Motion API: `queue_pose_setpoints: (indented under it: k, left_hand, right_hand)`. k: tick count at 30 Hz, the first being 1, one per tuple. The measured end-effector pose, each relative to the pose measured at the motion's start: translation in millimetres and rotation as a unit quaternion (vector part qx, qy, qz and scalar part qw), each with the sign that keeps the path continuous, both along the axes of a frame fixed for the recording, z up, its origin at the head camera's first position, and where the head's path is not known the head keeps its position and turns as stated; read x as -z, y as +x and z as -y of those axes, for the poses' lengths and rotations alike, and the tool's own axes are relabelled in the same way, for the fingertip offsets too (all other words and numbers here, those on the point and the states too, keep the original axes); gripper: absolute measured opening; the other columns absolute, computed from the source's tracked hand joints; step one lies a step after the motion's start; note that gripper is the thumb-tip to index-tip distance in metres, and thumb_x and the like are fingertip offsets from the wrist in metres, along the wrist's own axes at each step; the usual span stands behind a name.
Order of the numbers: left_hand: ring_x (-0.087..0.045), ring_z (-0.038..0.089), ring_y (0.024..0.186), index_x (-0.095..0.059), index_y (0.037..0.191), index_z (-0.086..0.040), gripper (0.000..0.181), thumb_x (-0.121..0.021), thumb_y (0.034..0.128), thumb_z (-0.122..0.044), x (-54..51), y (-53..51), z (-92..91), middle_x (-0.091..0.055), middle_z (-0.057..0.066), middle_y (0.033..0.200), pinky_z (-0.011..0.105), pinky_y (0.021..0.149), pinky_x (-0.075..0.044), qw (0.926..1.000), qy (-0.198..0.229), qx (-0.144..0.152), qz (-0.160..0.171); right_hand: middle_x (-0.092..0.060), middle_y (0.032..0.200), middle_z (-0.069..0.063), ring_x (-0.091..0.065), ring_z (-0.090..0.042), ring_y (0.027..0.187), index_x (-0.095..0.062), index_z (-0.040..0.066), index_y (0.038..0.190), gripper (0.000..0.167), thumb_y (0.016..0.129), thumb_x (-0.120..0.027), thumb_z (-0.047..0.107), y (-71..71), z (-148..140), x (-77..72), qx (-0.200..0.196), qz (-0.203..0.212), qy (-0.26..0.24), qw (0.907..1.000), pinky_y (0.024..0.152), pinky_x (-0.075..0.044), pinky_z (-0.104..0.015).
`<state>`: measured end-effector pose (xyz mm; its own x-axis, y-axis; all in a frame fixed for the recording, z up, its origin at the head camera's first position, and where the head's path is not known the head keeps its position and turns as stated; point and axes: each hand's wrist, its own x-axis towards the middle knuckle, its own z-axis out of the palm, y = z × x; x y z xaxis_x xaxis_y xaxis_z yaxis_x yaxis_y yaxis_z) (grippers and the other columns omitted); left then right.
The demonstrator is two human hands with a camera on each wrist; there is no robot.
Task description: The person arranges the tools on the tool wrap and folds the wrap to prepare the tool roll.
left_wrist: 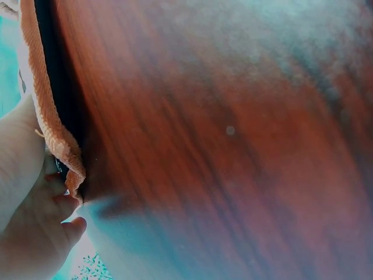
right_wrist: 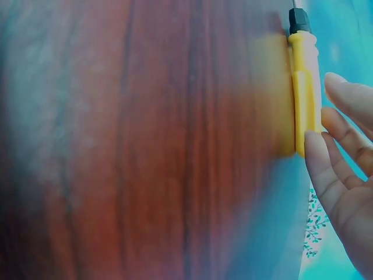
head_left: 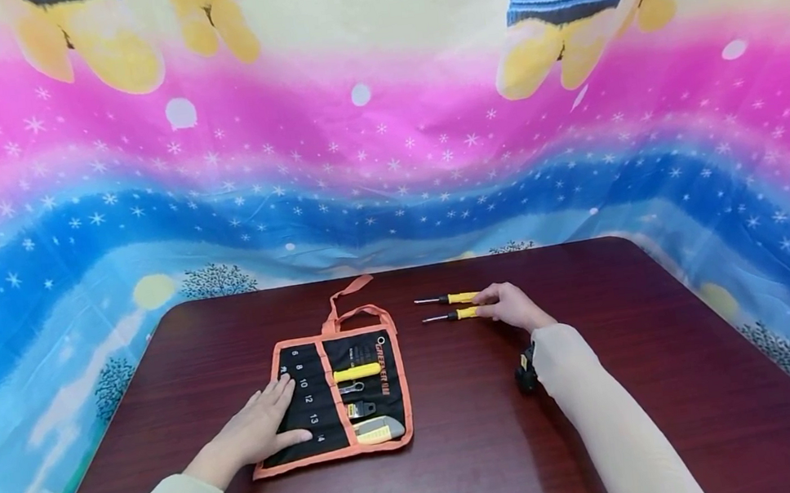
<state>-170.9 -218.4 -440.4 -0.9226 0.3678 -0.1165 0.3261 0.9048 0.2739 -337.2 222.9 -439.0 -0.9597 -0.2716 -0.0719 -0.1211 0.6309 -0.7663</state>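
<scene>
A black tool pouch [head_left: 383, 447] with orange trim lies unfolded on the table, its left pockets numbered. My left hand [head_left: 257, 424] rests on its left side with the fingers spread; in the left wrist view the fingers lie by its orange edge [left_wrist: 44, 99]. Two screwdrivers with yellow handles, a far one [head_left: 459, 299] and a near one [head_left: 464, 314], lie side by side, tips pointing left. My right hand [head_left: 515, 306] is at their handle ends. In the right wrist view, its fingertips touch or nearly touch a yellow handle [right_wrist: 306, 87], with the thumb held apart.
The pouch's right pockets hold a yellow handle [head_left: 357, 373], a small metal ring-ended piece [head_left: 355, 387], a black-ended item [head_left: 365, 408] and a utility knife [head_left: 382, 429]. Orange ties [head_left: 344, 290] trail behind the pouch. A printed curtain [head_left: 369, 159] hangs around the dark wooden table [head_left: 467, 468].
</scene>
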Motion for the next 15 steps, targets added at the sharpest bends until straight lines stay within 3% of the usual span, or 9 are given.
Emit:
queue_pose_setpoints:
  k: [8, 15]
  left_hand:
    - [-0.024, 0.041, 0.131, -0.032, 0.138, 0.009, 0.090, -0.060, 0.0812, -0.055, 0.8, 0.1, 0.0, -0.029, 0.027, 0.142, 0.054, 0.104, -0.021, 1.0000, 0.002, 0.000, -0.001]
    - [-0.024, 0.041, 0.131, -0.032, 0.138, 0.009, 0.090, -0.060, 0.0813, -0.055, 0.1, -0.3, 0.0, -0.029, 0.027, 0.142, 0.054, 0.104, -0.021, 1.0000, 0.001, 0.000, 0.000]
  right_hand:
    - [-0.053, 0.110, -0.013, -0.054, -0.021, 0.077, -0.068, 0.002, 0.106, 0.020, 0.087, -0.063, 0.006, 3.7, 2.0, 1.2, -0.002, -0.004, 0.015, 0.9999, 0.068, -0.049, -0.031]
    - [-0.053, 0.118, -0.015, -0.053, -0.025, 0.094, -0.068, 0.004, 0.106, 0.020, 0.087, -0.063, 0.006, 4.2, 3.7, -0.2, 0.004, -0.001, 0.038, 0.9993, 0.077, -0.049, -0.036]
